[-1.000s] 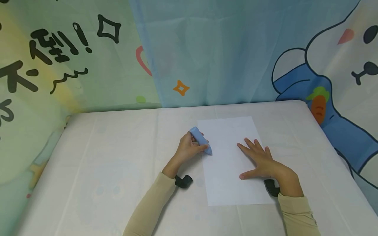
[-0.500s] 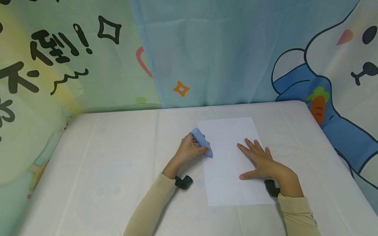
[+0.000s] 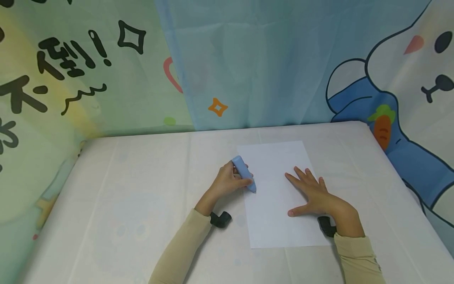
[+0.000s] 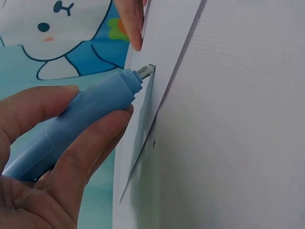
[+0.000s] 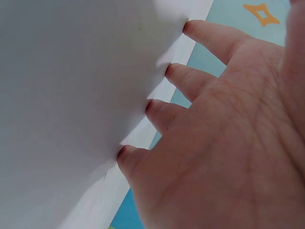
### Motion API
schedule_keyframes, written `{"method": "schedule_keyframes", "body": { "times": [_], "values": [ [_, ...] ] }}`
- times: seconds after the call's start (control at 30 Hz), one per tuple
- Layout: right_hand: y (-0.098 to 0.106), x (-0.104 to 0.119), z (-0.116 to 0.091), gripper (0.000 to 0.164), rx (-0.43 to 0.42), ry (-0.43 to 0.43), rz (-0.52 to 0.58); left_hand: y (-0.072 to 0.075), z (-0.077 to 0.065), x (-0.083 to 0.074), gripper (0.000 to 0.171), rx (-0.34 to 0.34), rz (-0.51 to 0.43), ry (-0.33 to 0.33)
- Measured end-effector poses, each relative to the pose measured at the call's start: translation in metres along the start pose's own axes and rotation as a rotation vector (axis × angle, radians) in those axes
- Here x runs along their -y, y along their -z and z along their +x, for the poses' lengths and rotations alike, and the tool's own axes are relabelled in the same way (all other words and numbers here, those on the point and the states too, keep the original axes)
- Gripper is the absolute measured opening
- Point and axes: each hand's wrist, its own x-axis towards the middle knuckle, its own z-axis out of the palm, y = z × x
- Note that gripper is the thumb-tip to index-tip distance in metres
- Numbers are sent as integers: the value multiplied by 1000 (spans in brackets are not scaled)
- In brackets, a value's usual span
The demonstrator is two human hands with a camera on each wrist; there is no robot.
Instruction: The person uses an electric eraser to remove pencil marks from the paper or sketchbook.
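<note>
A light-blue correction pen (image 3: 242, 167) with a slim metal tip is pinched between the thumb and fingers of my left hand (image 3: 227, 179). In the left wrist view the pen (image 4: 88, 114) slants up to the right, its tip right at the white sheet of paper (image 4: 176, 28). The head view has that tip just inside the left edge of the paper (image 3: 271, 228), in its upper half. My right hand (image 3: 313, 195) rests on the right part of the sheet with fingers spread. Its fingertips (image 5: 169, 69) press on the paper in the right wrist view.
A white cloth covers the table (image 3: 142, 189) under the sheet. Behind it hangs a printed curtain (image 3: 269, 71) with a cartoon rabbit and lettering. Black wrist mounts (image 3: 220, 219) stick out at both sleeves.
The pen and my left hand have slid slightly toward me and a little to the right along the paper's left side. My right hand has stayed in place.
</note>
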Motion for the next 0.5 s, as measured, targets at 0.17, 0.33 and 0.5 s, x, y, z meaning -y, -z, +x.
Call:
{"method": "schedule_keyframes", "body": {
  "times": [0.17, 0.33, 0.5],
  "values": [
    [0, 1, 1, 113, 1, -7, -3, -1, 0, 0, 41, 9, 10, 2],
    [-1, 1, 1, 113, -2, -5, -12, -1, 0, 0, 41, 14, 15, -1],
    [0, 2, 1, 112, -5, -3, -10, -1, 0, 0, 41, 10, 19, -5]
  ]
}}
